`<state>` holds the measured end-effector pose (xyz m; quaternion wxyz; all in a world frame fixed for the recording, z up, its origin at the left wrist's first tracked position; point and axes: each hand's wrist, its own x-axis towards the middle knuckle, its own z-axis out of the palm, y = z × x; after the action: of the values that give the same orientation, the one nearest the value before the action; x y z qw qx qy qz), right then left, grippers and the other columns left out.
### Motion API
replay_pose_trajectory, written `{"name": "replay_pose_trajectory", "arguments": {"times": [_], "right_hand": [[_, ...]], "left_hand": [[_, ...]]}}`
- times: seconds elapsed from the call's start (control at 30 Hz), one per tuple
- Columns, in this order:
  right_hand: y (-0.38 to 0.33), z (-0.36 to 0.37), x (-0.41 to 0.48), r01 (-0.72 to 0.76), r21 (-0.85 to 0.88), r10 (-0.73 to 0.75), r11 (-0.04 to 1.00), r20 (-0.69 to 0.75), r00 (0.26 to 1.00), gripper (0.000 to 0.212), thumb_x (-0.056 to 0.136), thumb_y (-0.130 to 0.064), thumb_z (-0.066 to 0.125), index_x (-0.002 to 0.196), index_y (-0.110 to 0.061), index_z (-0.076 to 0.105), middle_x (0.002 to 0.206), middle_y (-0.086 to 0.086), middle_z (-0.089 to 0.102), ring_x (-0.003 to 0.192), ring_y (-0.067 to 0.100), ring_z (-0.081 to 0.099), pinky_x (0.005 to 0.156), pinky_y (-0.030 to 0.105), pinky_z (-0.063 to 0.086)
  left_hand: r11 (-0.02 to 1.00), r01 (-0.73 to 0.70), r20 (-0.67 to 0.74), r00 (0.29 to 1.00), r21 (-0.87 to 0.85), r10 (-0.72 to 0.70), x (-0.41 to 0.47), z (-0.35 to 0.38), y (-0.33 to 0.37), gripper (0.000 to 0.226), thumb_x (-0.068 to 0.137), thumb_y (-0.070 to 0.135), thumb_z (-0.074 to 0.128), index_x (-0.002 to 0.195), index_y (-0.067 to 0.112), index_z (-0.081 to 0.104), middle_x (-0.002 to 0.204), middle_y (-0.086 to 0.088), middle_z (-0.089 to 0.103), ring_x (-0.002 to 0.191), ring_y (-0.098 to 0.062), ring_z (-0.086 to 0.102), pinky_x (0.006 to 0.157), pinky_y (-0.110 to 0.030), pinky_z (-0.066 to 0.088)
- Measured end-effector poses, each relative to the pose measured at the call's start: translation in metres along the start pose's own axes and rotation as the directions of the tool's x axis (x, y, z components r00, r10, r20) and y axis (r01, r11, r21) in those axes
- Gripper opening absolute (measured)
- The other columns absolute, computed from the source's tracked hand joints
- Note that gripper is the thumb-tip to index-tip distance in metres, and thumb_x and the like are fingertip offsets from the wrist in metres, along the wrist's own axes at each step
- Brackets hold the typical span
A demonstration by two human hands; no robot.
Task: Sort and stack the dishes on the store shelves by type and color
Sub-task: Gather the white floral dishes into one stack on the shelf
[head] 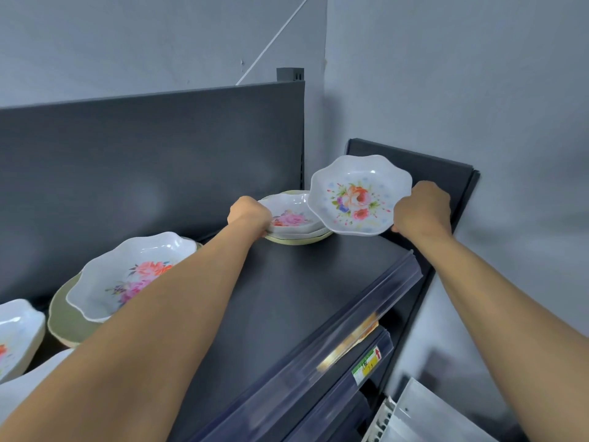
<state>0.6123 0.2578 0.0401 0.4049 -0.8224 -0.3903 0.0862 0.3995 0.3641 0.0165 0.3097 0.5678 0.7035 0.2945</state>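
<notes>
My right hand (422,210) grips the right rim of a white scalloped floral dish (358,196), held tilted above the shelf's far right corner. My left hand (250,215) clasps the left edge of a short stack of floral dishes (294,218) that rests on a pale green plate (299,240). Further left, a larger white floral bowl (127,275) sits on an olive green plate (65,317), partly hidden by my left forearm. Another floral bowl (16,333) shows at the left edge.
The dark top shelf (287,298) has a dark back panel (143,161) and a grey wall on the right. A clear price rail (350,314) runs along the shelf's front edge, with a yellow-green label (366,365) on the rail below.
</notes>
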Motion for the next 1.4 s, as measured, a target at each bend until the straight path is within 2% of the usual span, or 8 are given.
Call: {"name": "replay_pose_trajectory", "arguments": {"times": [0.4,0.5,0.63,0.77,0.93,1.07,1.27,1.4], "right_hand": [[-0.014,-0.01,-0.009,0.031,0.179,-0.023,0.983,-0.047,0.999,0.022,0.082,0.008,0.041,0.091,0.002,0.06,0.1,0.021,0.065,0.088,0.036,0.066,0.061,0.033,0.052],[-0.026,-0.012,-0.017,0.055,0.237,-0.047,0.97,-0.041,0.998,0.023,0.081,0.007,0.042,0.095,0.003,0.06,0.101,0.02,0.065,0.089,0.036,0.066,0.067,0.04,0.058],[-0.047,-0.01,-0.039,0.105,0.272,-0.106,0.957,-0.011,0.994,0.014,0.079,0.007,0.043,0.078,-0.001,0.054,0.102,0.022,0.066,0.087,0.038,0.066,0.073,0.047,0.059],[-0.07,-0.001,-0.065,0.152,0.313,-0.179,0.937,0.059,0.982,0.016,0.079,0.009,0.046,0.074,-0.006,0.049,0.107,0.023,0.066,0.092,0.039,0.067,0.076,0.044,0.058],[-0.102,0.02,-0.102,0.238,0.325,-0.306,0.915,0.174,0.936,0.018,0.079,0.012,0.048,0.069,-0.004,0.049,0.104,0.022,0.067,0.093,0.037,0.066,0.058,0.035,0.052],[-0.125,0.037,-0.135,0.271,0.36,-0.368,0.893,0.235,0.9,0.023,0.08,0.009,0.05,0.099,0.005,0.062,0.103,0.017,0.066,0.08,0.028,0.058,0.053,0.027,0.044],[-0.148,0.05,-0.182,0.355,0.38,-0.48,0.854,0.314,0.819,0.033,0.082,0.01,0.042,0.059,-0.012,0.03,0.062,0.002,0.036,0.049,0.017,0.035,0.042,0.024,0.028],[-0.156,0.054,-0.205,0.399,0.348,-0.519,0.849,0.4,0.755,0.029,0.087,0.009,0.041,0.063,-0.007,0.04,0.068,0.009,0.052,0.048,0.02,0.05,0.042,0.025,0.035]], "left_hand": [[0.994,-0.071,-0.063,0.996,-0.089,0.066,-0.026,-0.042,0.002,0.024,0.089,-0.004,0.037,0.068,0.006,0.044,0.072,-0.014,0.063,0.053,-0.032,0.066,0.04,-0.026,0.052],[0.995,-0.09,-0.098,0.992,-0.043,0.085,-0.041,-0.067,-0.003,0.024,0.085,-0.005,0.036,0.065,0.008,0.041,0.071,-0.016,0.063,0.066,-0.04,0.07,0.059,-0.038,0.059],[0.995,-0.08,-0.151,0.985,0.057,0.087,-0.066,-0.104,-0.021,0.028,0.087,-0.004,0.035,0.062,0.009,0.035,0.057,-0.01,0.055,0.03,-0.018,0.055,0.027,-0.011,0.031],[0.995,-0.027,-0.198,0.979,0.1,0.046,-0.091,-0.144,-0.046,0.025,0.092,0.0,0.036,0.069,0.007,0.042,0.063,-0.011,0.062,0.047,-0.024,0.061,0.027,-0.013,0.033],[0.993,0.076,-0.276,0.96,0.095,-0.047,-0.133,-0.192,-0.087,0.019,0.094,0.001,0.036,0.076,0.003,0.044,0.065,-0.013,0.061,0.055,-0.025,0.067,0.032,-0.017,0.037],[0.987,0.147,-0.34,0.933,0.071,-0.115,-0.163,-0.225,-0.118,0.015,0.09,-0.001,0.038,0.083,0.001,0.051,0.068,-0.017,0.068,0.069,-0.035,0.073,0.069,-0.038,0.059],[0.953,0.262,-0.346,0.918,0.155,-0.196,-0.204,-0.25,-0.16,0.019,0.078,-0.001,0.036,0.064,0.011,0.038,0.04,-0.011,0.058,0.054,-0.027,0.056,0.058,-0.026,0.04],[0.949,0.299,-0.303,0.917,0.097,-0.258,-0.221,-0.251,-0.18,0.013,0.078,0.0,0.033,0.076,0.01,0.041,0.036,-0.007,0.056,0.067,-0.034,0.064,0.071,-0.033,0.045]]}}
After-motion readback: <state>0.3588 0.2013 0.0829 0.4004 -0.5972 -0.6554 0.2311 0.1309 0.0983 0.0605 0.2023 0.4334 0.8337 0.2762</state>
